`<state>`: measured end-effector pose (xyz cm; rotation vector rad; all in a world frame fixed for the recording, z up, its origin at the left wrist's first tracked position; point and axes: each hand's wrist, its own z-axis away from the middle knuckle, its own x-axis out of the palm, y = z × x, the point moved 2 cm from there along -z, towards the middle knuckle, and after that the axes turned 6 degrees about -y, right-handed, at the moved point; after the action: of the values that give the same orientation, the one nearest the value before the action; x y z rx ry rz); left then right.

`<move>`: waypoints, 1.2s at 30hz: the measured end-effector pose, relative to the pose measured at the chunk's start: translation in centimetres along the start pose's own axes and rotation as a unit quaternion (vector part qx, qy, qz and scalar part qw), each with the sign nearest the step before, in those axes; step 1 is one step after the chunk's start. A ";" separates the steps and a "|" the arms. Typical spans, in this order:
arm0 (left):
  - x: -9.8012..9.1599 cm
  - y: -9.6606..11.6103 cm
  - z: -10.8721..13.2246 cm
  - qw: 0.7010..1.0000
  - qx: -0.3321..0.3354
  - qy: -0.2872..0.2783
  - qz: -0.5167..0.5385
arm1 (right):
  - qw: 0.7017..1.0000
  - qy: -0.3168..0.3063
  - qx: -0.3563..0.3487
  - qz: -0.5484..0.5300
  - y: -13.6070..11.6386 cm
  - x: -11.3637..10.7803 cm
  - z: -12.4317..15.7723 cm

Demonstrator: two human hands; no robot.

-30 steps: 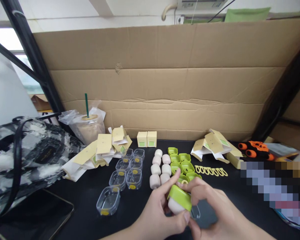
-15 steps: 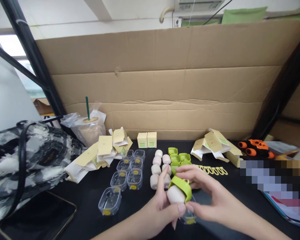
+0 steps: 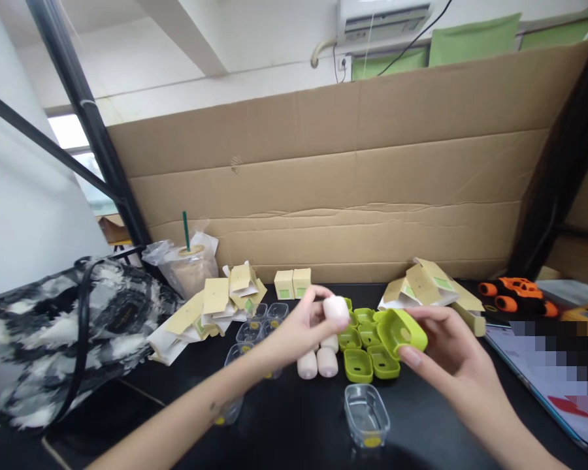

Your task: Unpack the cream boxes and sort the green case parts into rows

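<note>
My left hand (image 3: 313, 320) grips a small pale pink rounded piece (image 3: 336, 309) above the pale pieces (image 3: 327, 361) standing in rows. Held in my right hand (image 3: 441, 346) is a green case (image 3: 402, 331), its open side turned leftward. Beneath it on the black table, several green cases (image 3: 358, 364) sit together. One clear plastic box (image 3: 366, 415) with a yellow sticker lies between my arms. More clear boxes (image 3: 249, 331) stand to the left, partly hidden by my left arm.
Opened cream cartons (image 3: 215, 297) are piled at left, others (image 3: 431, 284) at right. Two closed cartons (image 3: 293, 284) stand at the back. A bagged drink (image 3: 189, 264), a furry bag (image 3: 122, 313), an orange toy car (image 3: 517, 294) and a screen device (image 3: 534, 385) edge the table.
My hands have moved apart. The pale piece is out of the green case, up and left in my left hand; the case has moved right in my right hand. The view has shifted.
</note>
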<state>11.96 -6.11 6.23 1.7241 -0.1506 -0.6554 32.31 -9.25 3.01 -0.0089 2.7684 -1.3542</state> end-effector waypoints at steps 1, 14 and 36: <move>-0.7 -0.2 -1.4 0.999 -0.007 0.010 -0.034 | 1.000 0.006 0.000 -0.004 -0.1 -0.1 0.0; -3.9 -6.6 -10.4 0.954 -0.140 -0.009 -0.266 | 0.994 -0.054 0.058 -0.072 -0.7 0.5 0.8; -3.8 -5.9 -9.1 0.902 -0.080 -0.085 -0.415 | 0.992 -0.062 0.079 -0.075 -0.7 0.5 0.8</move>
<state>11.92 4.94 3.11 1.5287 0.5413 -1.3989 31.82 -10.32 3.05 -0.2896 2.5957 -1.5471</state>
